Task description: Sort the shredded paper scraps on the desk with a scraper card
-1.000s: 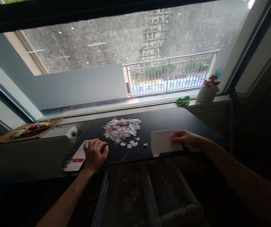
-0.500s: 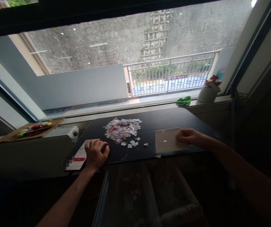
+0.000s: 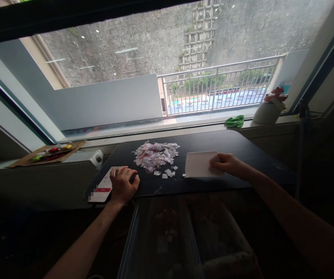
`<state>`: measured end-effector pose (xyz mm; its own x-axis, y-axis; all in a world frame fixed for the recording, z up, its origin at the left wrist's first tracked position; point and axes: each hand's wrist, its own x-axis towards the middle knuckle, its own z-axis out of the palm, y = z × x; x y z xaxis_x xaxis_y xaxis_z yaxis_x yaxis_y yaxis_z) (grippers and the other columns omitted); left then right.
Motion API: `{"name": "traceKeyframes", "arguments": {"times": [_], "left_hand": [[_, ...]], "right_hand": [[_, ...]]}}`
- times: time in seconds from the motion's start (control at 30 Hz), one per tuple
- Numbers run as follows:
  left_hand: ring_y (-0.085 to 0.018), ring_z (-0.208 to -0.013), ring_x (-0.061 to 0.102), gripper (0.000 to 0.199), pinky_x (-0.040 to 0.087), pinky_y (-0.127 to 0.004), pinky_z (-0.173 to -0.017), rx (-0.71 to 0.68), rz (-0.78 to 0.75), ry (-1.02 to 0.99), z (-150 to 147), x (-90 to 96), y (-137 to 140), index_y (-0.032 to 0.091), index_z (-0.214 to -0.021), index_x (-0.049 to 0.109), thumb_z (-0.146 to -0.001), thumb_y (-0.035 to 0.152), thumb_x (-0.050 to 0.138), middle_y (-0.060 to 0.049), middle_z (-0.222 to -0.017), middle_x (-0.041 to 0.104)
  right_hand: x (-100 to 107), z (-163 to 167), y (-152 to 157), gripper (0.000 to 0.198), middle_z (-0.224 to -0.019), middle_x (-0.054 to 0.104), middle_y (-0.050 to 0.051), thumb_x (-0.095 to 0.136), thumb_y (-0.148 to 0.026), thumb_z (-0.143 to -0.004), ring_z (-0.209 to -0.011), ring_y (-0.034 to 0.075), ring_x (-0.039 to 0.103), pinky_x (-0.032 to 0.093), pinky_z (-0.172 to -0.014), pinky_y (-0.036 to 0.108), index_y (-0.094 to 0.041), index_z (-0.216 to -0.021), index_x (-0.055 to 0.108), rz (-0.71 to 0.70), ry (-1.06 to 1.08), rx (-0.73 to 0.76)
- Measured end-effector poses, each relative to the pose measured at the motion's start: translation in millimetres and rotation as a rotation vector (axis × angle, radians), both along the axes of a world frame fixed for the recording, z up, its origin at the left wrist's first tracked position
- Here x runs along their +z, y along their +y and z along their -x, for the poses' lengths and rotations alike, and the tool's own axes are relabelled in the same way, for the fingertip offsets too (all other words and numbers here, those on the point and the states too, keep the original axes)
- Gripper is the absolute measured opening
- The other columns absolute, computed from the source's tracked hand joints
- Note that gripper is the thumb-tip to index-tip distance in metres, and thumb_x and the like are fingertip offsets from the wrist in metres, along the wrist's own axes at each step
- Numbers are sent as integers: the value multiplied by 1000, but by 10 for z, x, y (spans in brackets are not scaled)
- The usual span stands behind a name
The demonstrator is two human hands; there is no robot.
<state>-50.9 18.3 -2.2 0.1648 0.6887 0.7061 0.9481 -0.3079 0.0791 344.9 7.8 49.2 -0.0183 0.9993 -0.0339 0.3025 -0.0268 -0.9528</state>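
Note:
My right hand (image 3: 226, 164) grips a flat white scraper (image 3: 199, 164) by its right end, holding it over the right part of the dark table (image 3: 204, 141). A small paper scrap (image 3: 184, 175) lies at the scraper's lower left corner. Left of it is a heap of small cut paper pieces (image 3: 156, 155), with several loose pieces (image 3: 165, 176) in front. My left hand (image 3: 124, 184) rests at the table's left edge, fingers bent, thumb apart, holding nothing. It partly covers a phone (image 3: 102, 190) with a lit white screen.
Below the table's front edge stand a clear plastic bin (image 3: 162, 232) with paper bits inside and another dim container (image 3: 223, 236). On the sill are a green cloth (image 3: 234, 121) and a white spray bottle (image 3: 267, 112). A white heater (image 3: 87, 156) sits at the left.
The scraper in my right hand has moved left, closer to the heap, and now meets a loose scrap. My left hand keeps its place by the phone. The view has shifted slightly.

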Motion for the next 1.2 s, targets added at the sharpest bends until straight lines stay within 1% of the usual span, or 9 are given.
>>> {"name": "traceKeyframes", "arguments": {"times": [0.2,0.37,0.43,0.53,0.67,0.77,0.87,1.0,1.2], "left_hand": [[-30,-104,58,18,24,-49,-104,-5,-1,8,-5,8,1,22,-79,67,-80,30,50,-6,-83,71],[-30,-103,58,18,25,-50,-104,-5,10,10,-1,9,1,22,-79,67,-80,30,50,-7,-83,71],[-30,-103,58,18,24,-49,-104,-4,14,14,0,7,1,22,-79,67,-80,30,51,-6,-83,71],[-29,-103,58,17,24,-48,-105,4,7,14,-3,7,1,23,-79,67,-80,29,51,-6,-83,71],[-29,-102,58,18,25,-49,-104,-4,7,5,-7,14,0,23,-78,67,-80,30,51,-6,-82,71],[-30,-102,58,18,25,-49,-104,-12,16,-8,-6,17,-1,22,-77,67,-79,30,51,-6,-81,70],[-30,-103,58,18,25,-49,-105,-11,12,-12,-1,13,1,22,-78,67,-79,29,51,-6,-83,70],[-30,-104,58,19,25,-49,-105,-12,8,-3,6,2,4,22,-79,68,-79,30,51,-7,-85,71],[-29,-102,59,19,28,-48,-103,-13,-15,27,17,-2,14,21,-79,67,-80,30,51,-7,-84,71]], "right_hand": [[97,-76,-97,19,-70,71,2,74,-28,-56,-63,17,63,51,-57,27,-17,-71,68,-4,-56,-16],[104,-139,-105,18,-67,71,3,73,-29,-55,-61,18,63,50,-55,27,-17,-68,69,23,-114,5],[109,-188,-108,18,-68,72,3,74,-29,-56,-61,18,63,50,-54,27,-18,-69,70,14,-126,-17],[104,-219,-99,17,-71,73,3,74,-29,-57,-64,18,65,51,-57,27,-19,-70,70,7,-88,-37],[24,-94,3,18,-75,73,3,74,-27,-58,-67,18,65,52,-60,27,-18,-73,69,55,28,-21],[-41,49,114,18,-75,73,2,74,-24,-58,-67,17,65,53,-62,26,-18,-75,68,101,103,23],[-45,121,177,19,-73,73,1,76,-21,-57,-67,16,65,53,-65,26,-18,-74,68,171,125,85],[-18,62,161,25,-76,73,2,79,-23,-56,-70,16,66,53,-67,27,-16,-78,69,239,102,153],[-60,-69,91,33,-81,73,3,81,-31,-58,-69,15,65,51,-63,25,-15,-84,70,250,96,214]]}}
